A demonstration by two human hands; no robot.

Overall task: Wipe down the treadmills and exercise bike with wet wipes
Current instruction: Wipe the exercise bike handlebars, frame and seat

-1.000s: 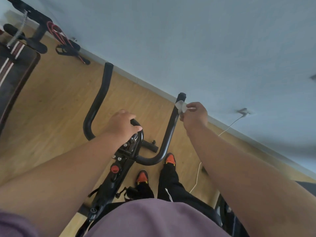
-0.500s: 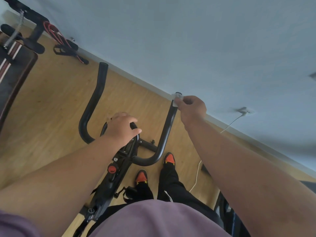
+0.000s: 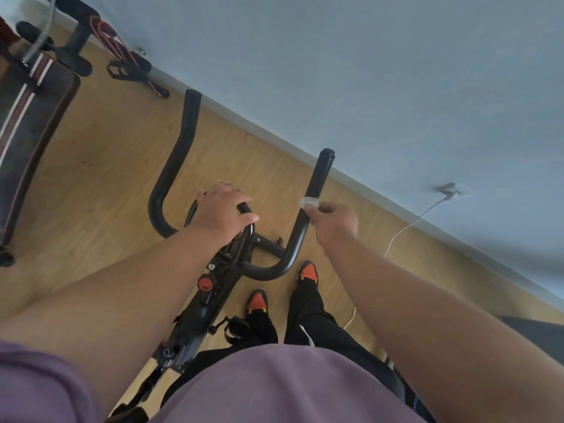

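right hand [image 3: 334, 221] is pinching a small white wet wipe [image 3: 309, 202] against the right handlebar [image 3: 314, 190], around the centre-right of the frame. half a second ago it was up at the bar's tip, so it's sliding the wipe down toward the bend, meaning the top stretch looks done. left hand [image 3: 224, 213] is closing its grip on the centre loop of the exercise bike [image 3: 219, 270], steadying it. both arms are reaching out fairly straight.
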